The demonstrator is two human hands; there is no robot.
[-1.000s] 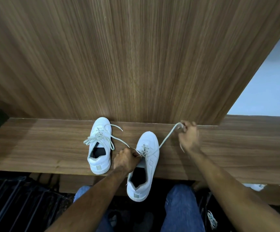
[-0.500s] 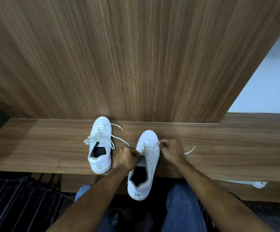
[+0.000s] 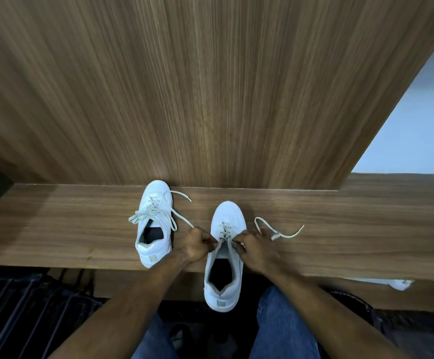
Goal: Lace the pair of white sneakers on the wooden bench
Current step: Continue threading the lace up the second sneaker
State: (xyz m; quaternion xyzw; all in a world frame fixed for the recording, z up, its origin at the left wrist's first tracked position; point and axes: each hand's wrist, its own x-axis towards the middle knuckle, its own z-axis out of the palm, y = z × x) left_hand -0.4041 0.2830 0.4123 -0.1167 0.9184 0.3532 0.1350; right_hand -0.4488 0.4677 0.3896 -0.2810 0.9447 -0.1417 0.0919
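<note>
On the wooden bench [image 3: 81,229], both hands [image 3: 195,243] [image 3: 258,251] pinching the half-laced white sneaker's [image 3: 225,257] laces [image 3: 278,230]

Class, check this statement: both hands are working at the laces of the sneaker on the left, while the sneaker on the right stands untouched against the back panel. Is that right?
The sneakers are swapped. In the head view, the left hand and right hand work at the laces of the right sneaker, whose heel overhangs the bench. The left sneaker stands untouched against the back panel.

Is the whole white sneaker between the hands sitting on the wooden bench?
No, the white sneaker sticks its heel out past the wooden bench front edge.
</note>
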